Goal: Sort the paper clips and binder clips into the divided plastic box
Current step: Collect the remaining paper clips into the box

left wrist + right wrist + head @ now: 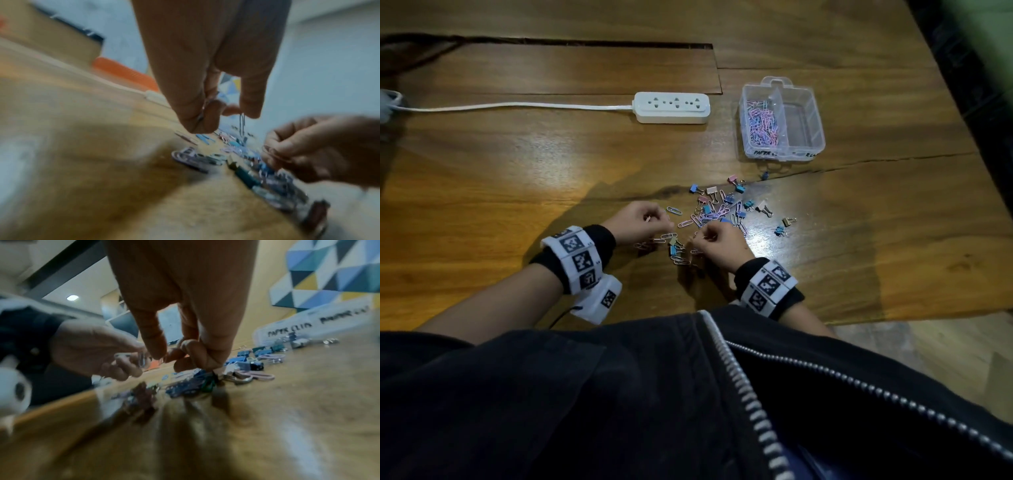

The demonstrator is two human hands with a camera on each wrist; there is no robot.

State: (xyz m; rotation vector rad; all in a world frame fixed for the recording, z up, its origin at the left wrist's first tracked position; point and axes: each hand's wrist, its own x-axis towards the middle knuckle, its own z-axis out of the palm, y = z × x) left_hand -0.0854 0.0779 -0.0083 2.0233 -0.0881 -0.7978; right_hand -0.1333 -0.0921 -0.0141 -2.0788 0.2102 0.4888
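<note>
A loose pile of pink, blue and purple paper clips (709, 216) mixed with small binder clips (739, 187) lies on the wooden table. My left hand (643, 221) hovers at the pile's left edge, fingers curled, pinching paper clips (241, 123) between thumb and fingertips. My right hand (717, 241) sits at the pile's near side, fingers curled and pinching clips too, its fingertips (205, 365) down among the pile. The clear divided plastic box (815, 102) stands farther right; its left compartment holds many paper clips (762, 121) and its right compartment looks bare.
A white power strip (671, 107) with its cable lies behind the pile to the left. A crack runs across the table near the box. The table's near edge is just right of my right wrist. A dark zipped jacket fills the bottom of the head view.
</note>
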